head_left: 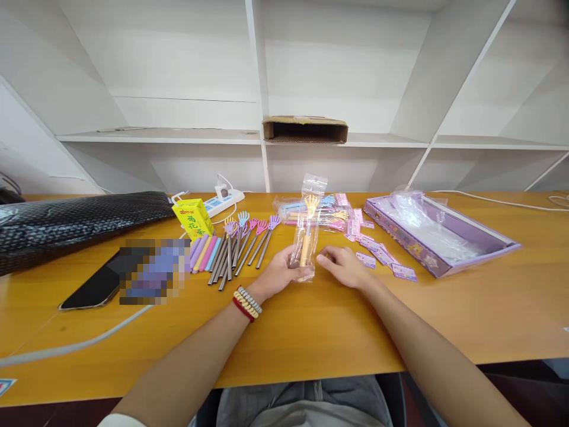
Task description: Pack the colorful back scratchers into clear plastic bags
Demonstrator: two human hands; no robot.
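My left hand [282,271] grips the lower end of a clear plastic bag, with a yellow hand-shaped back scratcher [306,240] standing upright inside it. Just right of the bag is my right hand [345,267], its fingers curled together; what they hold, if anything, is hidden. Loose back scratchers [242,240] with metal rods and coloured claw heads lie to the left. Beside them are several pastel handle sleeves [207,254]. Behind my hands, bagged back scratchers [311,214] form a pile. Small purple printed cards [377,252] are scattered beyond my right hand.
A purple open box [395,237] with clear bags [427,222] inside stands right. On the left are a yellow drink carton [193,218], power strip [226,203], dark phone [95,281], black wrapped bundle [84,222] and white cable [89,338]. A cardboard box [306,128] sits on the shelf.
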